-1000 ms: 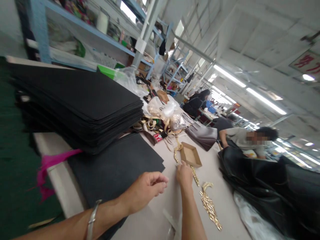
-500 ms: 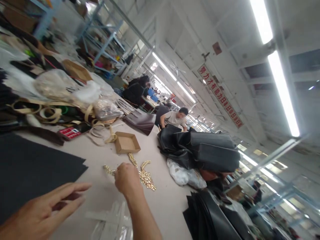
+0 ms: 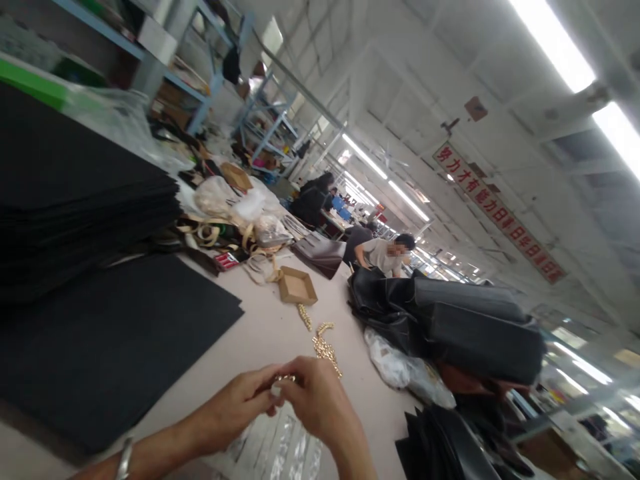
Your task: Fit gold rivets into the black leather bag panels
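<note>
My left hand (image 3: 243,407) and my right hand (image 3: 323,400) meet over the near part of the table (image 3: 240,347). Between their closed fingers is a small strand of shiny gold metal pieces (image 3: 286,378), mostly covered by the fingers. Just beyond lie a pile of similar gold pieces (image 3: 326,350) and a short gold row (image 3: 304,317). The row touches or nearly touches an open cardboard box (image 3: 299,288). Below my hands, flat clear plastic packets (image 3: 280,447) lie on the tabletop.
Black sheets (image 3: 125,340) and a tall black stack (image 3: 75,200) fill the left. Black leather-like pieces (image 3: 465,333), white plastic bags (image 3: 390,360) and more black sheets (image 3: 440,440) lie right. Straps and bags clutter the far left. A person (image 3: 383,253) leans over the far end.
My right hand has come back from the gold pieces to my left hand, and the leftmost gold row has left the table. My left hand has closed. The view has shifted left.
</note>
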The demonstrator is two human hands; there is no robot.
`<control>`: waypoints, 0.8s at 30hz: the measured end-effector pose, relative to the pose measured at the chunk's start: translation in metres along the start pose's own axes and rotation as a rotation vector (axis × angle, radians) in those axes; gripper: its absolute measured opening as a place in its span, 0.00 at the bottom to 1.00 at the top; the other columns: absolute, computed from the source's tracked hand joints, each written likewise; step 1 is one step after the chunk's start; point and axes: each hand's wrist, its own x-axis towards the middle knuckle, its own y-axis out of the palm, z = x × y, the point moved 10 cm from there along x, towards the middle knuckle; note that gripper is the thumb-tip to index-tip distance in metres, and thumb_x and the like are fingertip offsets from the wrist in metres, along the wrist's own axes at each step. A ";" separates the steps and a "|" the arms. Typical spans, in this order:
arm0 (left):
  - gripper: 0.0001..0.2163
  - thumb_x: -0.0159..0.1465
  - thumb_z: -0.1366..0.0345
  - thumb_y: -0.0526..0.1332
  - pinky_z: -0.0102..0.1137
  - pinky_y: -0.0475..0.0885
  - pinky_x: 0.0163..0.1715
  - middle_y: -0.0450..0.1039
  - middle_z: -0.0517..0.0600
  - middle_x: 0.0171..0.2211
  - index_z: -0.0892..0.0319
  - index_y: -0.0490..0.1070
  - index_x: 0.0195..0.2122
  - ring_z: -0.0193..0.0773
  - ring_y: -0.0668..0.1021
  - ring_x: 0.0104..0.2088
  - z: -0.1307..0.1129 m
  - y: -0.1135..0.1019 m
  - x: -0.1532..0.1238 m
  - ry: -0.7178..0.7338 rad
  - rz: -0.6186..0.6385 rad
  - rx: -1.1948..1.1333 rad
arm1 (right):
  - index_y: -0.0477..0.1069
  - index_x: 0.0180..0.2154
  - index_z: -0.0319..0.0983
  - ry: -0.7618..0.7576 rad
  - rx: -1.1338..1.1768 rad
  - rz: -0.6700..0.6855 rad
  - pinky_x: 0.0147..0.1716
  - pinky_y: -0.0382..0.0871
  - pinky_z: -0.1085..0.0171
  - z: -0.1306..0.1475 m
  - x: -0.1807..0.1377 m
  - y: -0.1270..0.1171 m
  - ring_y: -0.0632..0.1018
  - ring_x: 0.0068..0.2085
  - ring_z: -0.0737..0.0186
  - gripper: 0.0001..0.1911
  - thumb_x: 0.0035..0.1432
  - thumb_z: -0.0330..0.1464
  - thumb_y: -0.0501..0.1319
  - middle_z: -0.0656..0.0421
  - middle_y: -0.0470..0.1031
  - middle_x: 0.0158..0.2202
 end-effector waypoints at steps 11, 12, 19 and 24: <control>0.14 0.60 0.60 0.58 0.22 0.58 0.17 0.74 0.47 0.34 0.60 0.73 0.44 0.27 0.71 0.22 0.018 -0.015 -0.032 -0.270 -0.028 -0.231 | 0.78 0.42 0.37 -0.002 0.610 -0.019 0.33 0.71 0.62 -0.033 -0.009 0.043 0.76 0.31 0.62 0.13 0.57 0.37 0.66 0.58 0.78 0.29; 0.14 0.61 0.60 0.57 0.23 0.58 0.17 0.74 0.48 0.35 0.61 0.73 0.44 0.27 0.72 0.22 0.016 -0.018 -0.035 -0.272 -0.026 -0.238 | 0.78 0.43 0.38 -0.020 0.594 -0.026 0.35 0.72 0.61 -0.033 -0.011 0.044 0.77 0.32 0.61 0.13 0.57 0.37 0.66 0.57 0.78 0.30; 0.12 0.59 0.60 0.60 0.22 0.62 0.19 0.74 0.47 0.31 0.62 0.73 0.39 0.27 0.72 0.22 0.019 -0.036 -0.047 -0.283 -0.095 -0.264 | 0.78 0.47 0.45 -0.226 0.407 -0.066 0.35 0.73 0.63 -0.013 -0.018 0.046 0.78 0.36 0.61 0.12 0.60 0.33 0.65 0.58 0.79 0.35; 0.11 0.57 0.63 0.61 0.24 0.68 0.23 0.73 0.46 0.29 0.63 0.74 0.38 0.29 0.73 0.23 0.026 -0.043 -0.053 -0.284 -0.133 -0.284 | 0.76 0.51 0.49 -0.327 0.322 0.007 0.36 0.73 0.64 0.006 -0.018 0.054 0.79 0.39 0.62 0.16 0.63 0.30 0.63 0.59 0.78 0.38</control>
